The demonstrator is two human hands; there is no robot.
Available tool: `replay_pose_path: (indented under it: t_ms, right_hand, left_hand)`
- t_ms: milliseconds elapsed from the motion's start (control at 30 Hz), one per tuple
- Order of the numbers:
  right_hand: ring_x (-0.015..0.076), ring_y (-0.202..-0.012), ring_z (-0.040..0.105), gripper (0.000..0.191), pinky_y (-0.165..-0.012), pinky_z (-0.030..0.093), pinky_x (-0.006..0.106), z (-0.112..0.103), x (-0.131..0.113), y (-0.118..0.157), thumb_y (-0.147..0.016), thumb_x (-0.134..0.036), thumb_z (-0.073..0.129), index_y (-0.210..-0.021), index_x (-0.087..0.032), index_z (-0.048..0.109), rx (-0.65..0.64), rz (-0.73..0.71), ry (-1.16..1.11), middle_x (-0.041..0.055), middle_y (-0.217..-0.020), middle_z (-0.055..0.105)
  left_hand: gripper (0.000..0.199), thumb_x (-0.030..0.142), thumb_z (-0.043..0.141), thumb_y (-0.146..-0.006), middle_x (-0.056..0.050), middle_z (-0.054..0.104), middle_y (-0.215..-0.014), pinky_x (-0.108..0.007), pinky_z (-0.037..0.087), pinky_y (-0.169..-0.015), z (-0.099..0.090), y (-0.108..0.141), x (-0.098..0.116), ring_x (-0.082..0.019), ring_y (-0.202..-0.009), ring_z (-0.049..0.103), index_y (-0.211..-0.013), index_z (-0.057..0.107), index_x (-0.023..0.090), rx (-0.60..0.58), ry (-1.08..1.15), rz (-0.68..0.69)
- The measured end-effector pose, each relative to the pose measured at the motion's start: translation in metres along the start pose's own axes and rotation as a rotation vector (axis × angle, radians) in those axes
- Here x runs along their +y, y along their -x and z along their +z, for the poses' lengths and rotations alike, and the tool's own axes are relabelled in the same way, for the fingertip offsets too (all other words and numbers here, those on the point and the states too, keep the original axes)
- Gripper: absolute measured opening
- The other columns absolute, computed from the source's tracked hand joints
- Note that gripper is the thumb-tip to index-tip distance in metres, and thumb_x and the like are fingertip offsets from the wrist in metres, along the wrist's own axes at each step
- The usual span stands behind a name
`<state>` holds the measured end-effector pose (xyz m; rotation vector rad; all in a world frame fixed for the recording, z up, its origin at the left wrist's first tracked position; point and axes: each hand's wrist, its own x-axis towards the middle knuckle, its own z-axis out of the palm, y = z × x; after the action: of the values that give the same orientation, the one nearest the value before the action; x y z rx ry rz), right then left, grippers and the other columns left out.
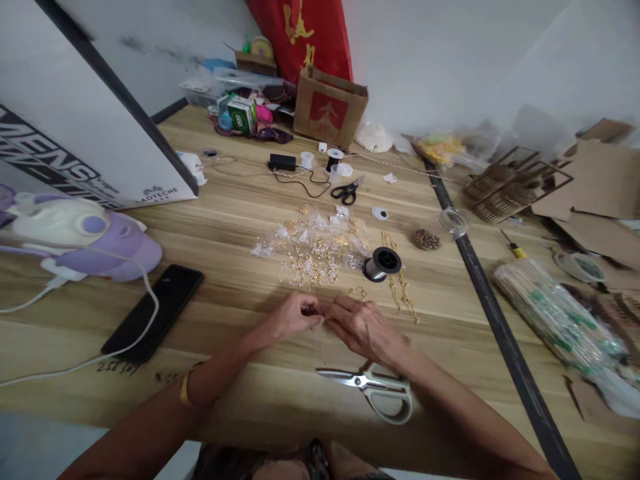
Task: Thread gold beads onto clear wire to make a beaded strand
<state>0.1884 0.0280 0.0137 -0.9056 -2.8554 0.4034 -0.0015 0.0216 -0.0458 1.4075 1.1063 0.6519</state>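
My left hand [294, 315] and my right hand [361, 325] meet at the fingertips over the wooden table. Both are closed in a pinch; what lies between the fingers is too small to make out, though a thin clear strand seems to hang below them. Just beyond my hands lies a pile of small gold and clear beads [313, 257], some in little plastic bags. A spool of thin wire [383, 264] rests at its right, beside a gold chain [400, 287]. Light-handled scissors [370, 383] lie below my right hand.
A black phone [155, 310] with a white cable across it lies left. Black scissors [347, 191], a black adapter [283, 162] and a brown paper bag [330, 107] are farther back. Plastic-wrapped sticks [555, 313] lie right, past a dark strip [493, 313]. A large white box [95, 113] stands left.
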Motion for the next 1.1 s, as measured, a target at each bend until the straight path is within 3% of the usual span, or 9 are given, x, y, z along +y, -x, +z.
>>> replay_pose_path:
  t_ms: [433, 633, 800, 900, 1000, 1100]
  right_hand:
    - [0.0130, -0.069, 0.057, 0.008, -0.056, 0.034, 0.023, 0.010, 0.003, -0.001, -0.094, -0.021, 0.047, -0.096, -0.018, 0.054, 0.044, -0.006, 0.011, 0.0031, -0.083, 0.058]
    - [0.0132, -0.070, 0.057, 0.008, -0.060, 0.039, 0.022, 0.015, 0.009, -0.002, -0.093, -0.020, 0.048, -0.093, -0.018, 0.056, 0.080, 0.002, -0.119, 0.0027, -0.080, 0.058]
    - [0.0140, -0.075, 0.057, 0.010, -0.058, 0.042, 0.022, 0.008, 0.011, 0.000, -0.091, -0.021, 0.049, -0.099, -0.017, 0.053, 0.224, 0.077, -0.232, 0.0091, -0.102, 0.055]
    - [0.0122, -0.066, 0.054, 0.010, -0.053, 0.039, 0.021, 0.003, 0.011, 0.001, -0.090, -0.022, 0.051, -0.097, -0.015, 0.054, 0.295, 0.098, -0.275, 0.0081, -0.095, 0.056]
    - [0.0118, -0.062, 0.052, 0.008, -0.055, 0.037, 0.022, 0.003, 0.011, 0.002, -0.090, -0.022, 0.052, -0.088, -0.016, 0.057, 0.229, 0.039, -0.260, 0.0036, -0.079, 0.056]
    - [0.0124, -0.064, 0.054, 0.007, -0.057, 0.036, 0.022, 0.008, 0.012, 0.001, -0.089, -0.023, 0.055, -0.086, -0.017, 0.058, 0.162, 0.047, -0.211, 0.0026, -0.077, 0.058]
  left_hand:
    - [0.007, 0.013, 0.058, -0.066, 0.001, 0.058, -0.052, -0.019, 0.036, -0.048, 0.001, 0.001, 0.005, -0.011, -0.051, 0.050, -0.059, 0.059, 0.013, 0.002, -0.102, -0.036]
    - [0.007, 0.017, 0.058, -0.070, 0.001, 0.059, -0.055, -0.020, 0.039, -0.051, 0.000, 0.001, -0.001, -0.011, -0.053, 0.052, -0.065, 0.061, 0.013, -0.004, -0.102, 0.003]
    - [0.011, 0.023, 0.059, -0.073, 0.000, 0.059, -0.056, -0.021, 0.041, -0.052, -0.001, 0.002, 0.005, -0.011, -0.052, 0.053, -0.069, 0.062, 0.012, -0.025, -0.020, -0.016]
    - [0.011, 0.023, 0.061, -0.072, 0.001, 0.059, -0.055, -0.020, 0.041, -0.052, -0.002, 0.003, 0.011, -0.010, -0.051, 0.053, -0.070, 0.062, 0.012, -0.029, 0.032, -0.042]
    - [0.010, 0.022, 0.062, -0.072, 0.001, 0.059, -0.056, -0.020, 0.042, -0.051, -0.003, 0.003, 0.013, -0.010, -0.052, 0.054, -0.070, 0.062, 0.012, -0.018, 0.051, -0.066]
    - [0.010, 0.022, 0.061, -0.072, 0.001, 0.059, -0.057, -0.020, 0.042, -0.051, -0.003, 0.003, 0.012, -0.010, -0.052, 0.055, -0.070, 0.063, 0.012, -0.014, 0.048, -0.058]
